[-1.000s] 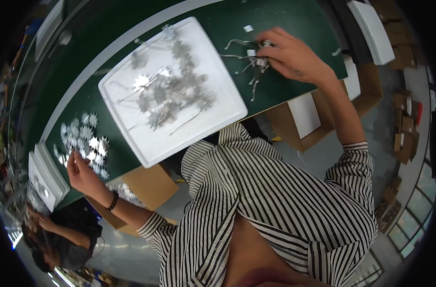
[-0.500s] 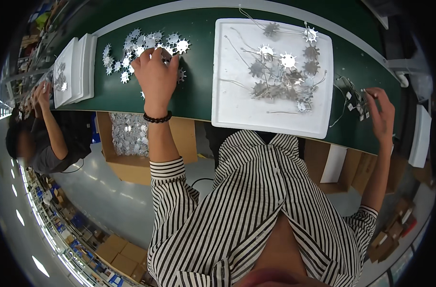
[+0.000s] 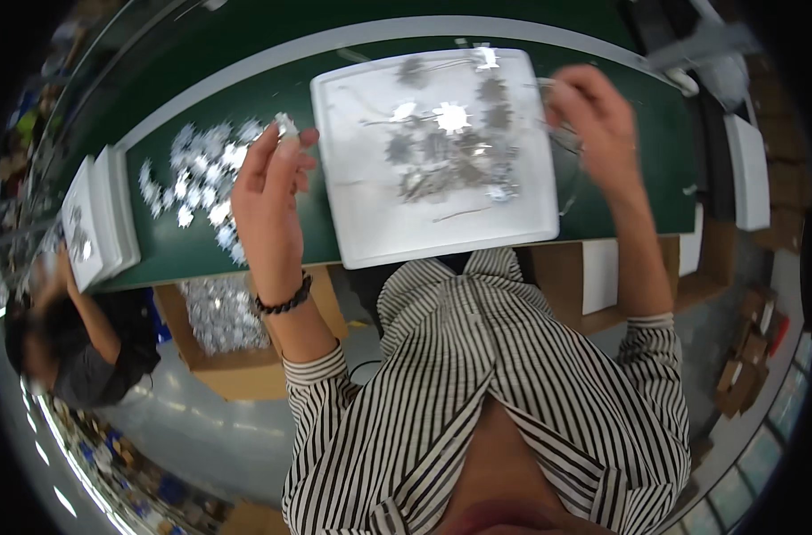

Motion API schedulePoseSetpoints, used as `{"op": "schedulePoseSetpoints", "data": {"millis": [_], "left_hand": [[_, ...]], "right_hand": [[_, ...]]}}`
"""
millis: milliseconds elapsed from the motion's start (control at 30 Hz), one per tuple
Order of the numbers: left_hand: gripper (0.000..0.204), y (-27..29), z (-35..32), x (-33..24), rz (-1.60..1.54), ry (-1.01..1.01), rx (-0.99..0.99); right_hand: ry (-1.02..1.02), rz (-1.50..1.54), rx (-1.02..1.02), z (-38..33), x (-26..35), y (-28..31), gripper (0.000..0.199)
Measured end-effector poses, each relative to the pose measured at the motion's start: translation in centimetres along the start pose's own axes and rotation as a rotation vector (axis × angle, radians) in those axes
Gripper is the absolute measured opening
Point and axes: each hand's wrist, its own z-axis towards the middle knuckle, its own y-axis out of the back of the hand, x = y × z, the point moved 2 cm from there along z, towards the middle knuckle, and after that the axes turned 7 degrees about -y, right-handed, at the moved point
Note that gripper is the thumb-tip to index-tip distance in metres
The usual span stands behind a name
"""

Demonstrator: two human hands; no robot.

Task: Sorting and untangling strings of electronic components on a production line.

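My left hand (image 3: 272,192) is raised at the right edge of a heap of silver toothed metal discs (image 3: 201,169). A toothed metal disc (image 3: 285,125) is pinched between its thumb and fingertips. My right hand (image 3: 599,125) is lifted beside the tray's right edge, its fingers closed on a thin white wire (image 3: 546,83); motion smears the detail. Between the hands lies a white foam tray (image 3: 379,236). Several toothed discs with wires (image 3: 450,156) are spread and partly stacked on it.
White trays (image 3: 111,223) are stacked at the table's left end, near another person's arm (image 3: 94,316). Below the green table's (image 3: 317,214) front edge, a cardboard box (image 3: 236,374) holds many silver pieces. More open boxes (image 3: 557,276) stand at the right.
My left hand has come up from the heap with a disc. The right hand has moved from the table's right side inward to the tray, carrying the wire. The whole view has shifted.
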Motion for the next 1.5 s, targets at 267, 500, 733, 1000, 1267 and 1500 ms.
{"op": "schedulePoseSetpoints", "data": {"millis": [267,500,733,1000,1267,1500], "left_hand": [[0.040,-5.5,-1.5,-0.3,-0.540,0.217,0.191],[0.041,-7.6,-2.1,-1.6,-0.694,0.247,0.262],[0.042,-9.9,-2.2,-2.2,-0.862,0.197,0.163],[0.038,-10.9,-2.9,-2.8,-0.924,0.200,0.096],[0.035,-10.6,-3.6,-2.7,-0.775,0.258,0.127],[0.034,-9.4,-4.0,-2.8,-0.803,0.291,0.177]], "right_hand": [[0.110,0.063,0.029,1.1,0.1,-4.9,0.012],[0.134,0.081,0.040,-0.2,2.4,-7.1,0.009],[0.495,-0.073,-0.081,0.6,3.0,-8.2,0.006],[0.852,-0.394,-0.280,0.5,3.1,-7.6,0.013],[0.692,-0.373,-0.375,-0.2,3.3,-7.3,0.017],[0.483,-0.208,-0.150,-2.0,5.7,-7.6,0.017]]}}
